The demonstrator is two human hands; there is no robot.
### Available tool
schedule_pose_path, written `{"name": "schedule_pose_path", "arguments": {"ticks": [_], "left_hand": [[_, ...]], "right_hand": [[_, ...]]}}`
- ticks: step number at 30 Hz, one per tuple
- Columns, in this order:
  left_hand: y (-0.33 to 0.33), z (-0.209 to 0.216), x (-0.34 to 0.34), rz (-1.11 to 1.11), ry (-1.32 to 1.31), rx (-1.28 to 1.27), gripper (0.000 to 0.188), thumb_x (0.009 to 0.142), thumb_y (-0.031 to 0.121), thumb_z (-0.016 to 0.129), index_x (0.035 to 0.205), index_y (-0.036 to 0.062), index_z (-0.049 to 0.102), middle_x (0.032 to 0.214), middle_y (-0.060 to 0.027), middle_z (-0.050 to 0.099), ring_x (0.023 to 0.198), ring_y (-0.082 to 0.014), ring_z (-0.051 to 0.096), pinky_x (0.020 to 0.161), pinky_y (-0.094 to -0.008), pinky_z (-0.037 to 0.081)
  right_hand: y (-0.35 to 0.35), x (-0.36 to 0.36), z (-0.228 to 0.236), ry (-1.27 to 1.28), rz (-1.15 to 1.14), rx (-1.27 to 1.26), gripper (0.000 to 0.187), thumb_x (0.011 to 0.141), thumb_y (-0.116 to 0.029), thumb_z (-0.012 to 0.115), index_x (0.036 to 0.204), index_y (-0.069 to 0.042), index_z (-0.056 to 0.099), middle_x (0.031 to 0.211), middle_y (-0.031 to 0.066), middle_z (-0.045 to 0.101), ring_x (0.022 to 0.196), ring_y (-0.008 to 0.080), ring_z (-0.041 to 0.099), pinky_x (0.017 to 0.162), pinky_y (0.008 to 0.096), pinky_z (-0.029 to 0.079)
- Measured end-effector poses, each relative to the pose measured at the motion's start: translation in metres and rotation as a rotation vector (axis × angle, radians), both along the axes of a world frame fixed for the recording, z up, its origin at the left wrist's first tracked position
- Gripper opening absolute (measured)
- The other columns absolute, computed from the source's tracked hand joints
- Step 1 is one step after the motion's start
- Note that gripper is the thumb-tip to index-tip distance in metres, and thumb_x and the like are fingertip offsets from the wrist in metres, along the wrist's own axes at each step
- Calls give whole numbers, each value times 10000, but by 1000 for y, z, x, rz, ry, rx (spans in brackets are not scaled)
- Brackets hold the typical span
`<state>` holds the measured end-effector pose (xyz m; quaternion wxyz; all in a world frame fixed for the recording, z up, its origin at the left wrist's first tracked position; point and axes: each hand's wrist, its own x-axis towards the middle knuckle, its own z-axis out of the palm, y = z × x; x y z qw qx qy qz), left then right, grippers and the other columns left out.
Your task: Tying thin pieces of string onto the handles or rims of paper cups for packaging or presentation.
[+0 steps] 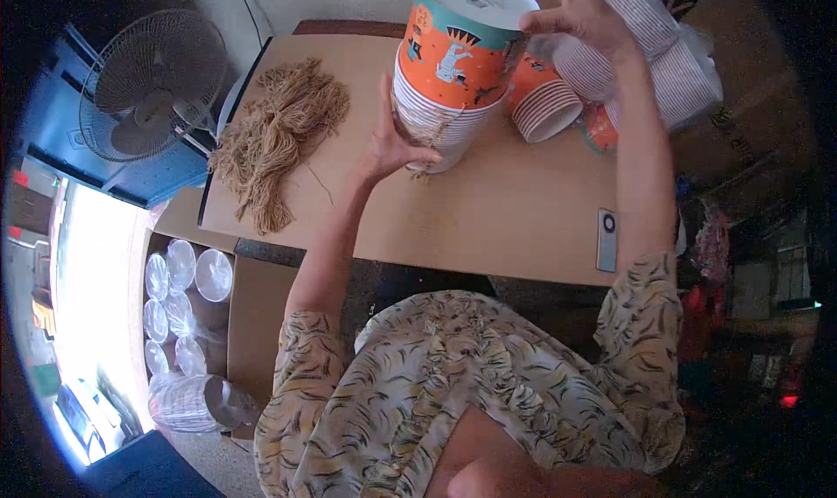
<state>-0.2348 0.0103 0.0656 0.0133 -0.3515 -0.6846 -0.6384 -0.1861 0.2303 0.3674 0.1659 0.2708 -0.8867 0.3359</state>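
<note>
A tall stack of nested paper tubs (449, 62), orange with a teal band and white figures, stands over the cardboard-coloured table top, its pale round end facing up. My left hand (394, 145) wraps the lower white part of the stack, thumb in front. A thin strand of tan twine (442, 127) lies against the white rims there. At the upper right edge of the stack is my right hand (586, 18), its thumb against the rim; part of its fingers is cut off by the picture's top. A loose bundle of tan twine (283, 132) lies to the left.
Behind my right forearm are more nested tubs (547, 110) and plastic-wrapped stacks (667, 71). A small grey device (607, 241) lies near the table's front right edge. At the left stands a fan (153, 84). Below it, a cardboard box (261, 324) holds several plastic-wrapped stacks (181, 306).
</note>
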Motion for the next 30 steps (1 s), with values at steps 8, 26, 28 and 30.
{"name": "schedule_pose_path", "arguments": {"ticks": [8, 26, 28, 30], "left_hand": [[31, -77, 8, 214, -2, 121, 1624, 403, 480, 974, 1530, -21, -82, 1569, -245, 202, 1450, -330, 271, 1173, -447, 297], [54, -101, 2, 441, 138, 181, 1418, 430, 365, 960, 1526, 22, 128, 1421, -225, 390, 1290, -402, 430, 1064, -501, 398], [53, -98, 3, 468, 163, 145, 1415, 434, 369, 958, 1526, 23, 127, 1416, -227, 391, 1286, -406, 429, 1065, -503, 395], [51, -91, 6, 492, 184, 108, 1412, 438, 374, 956, 1525, 23, 126, 1411, -229, 392, 1281, -409, 429, 1066, -506, 392]], "right_hand": [[-37, -28, 15, -535, -62, 530, 1219, 592, -358, 932, 1535, -54, 222, 1488, 222, 371, 1335, 318, 436, 1064, 414, 456], [-33, -32, -20, -393, -101, 254, 1094, 564, -379, 907, 1477, -56, 398, 1398, 177, 486, 1274, 294, 495, 1061, 386, 434], [-27, -37, -26, -369, -82, 239, 1108, 561, -394, 913, 1476, -41, 397, 1401, 183, 486, 1278, 292, 493, 1060, 381, 429], [-26, -37, -29, -350, -67, 223, 1124, 558, -409, 919, 1475, -26, 396, 1403, 188, 487, 1282, 290, 491, 1058, 376, 425]]}}
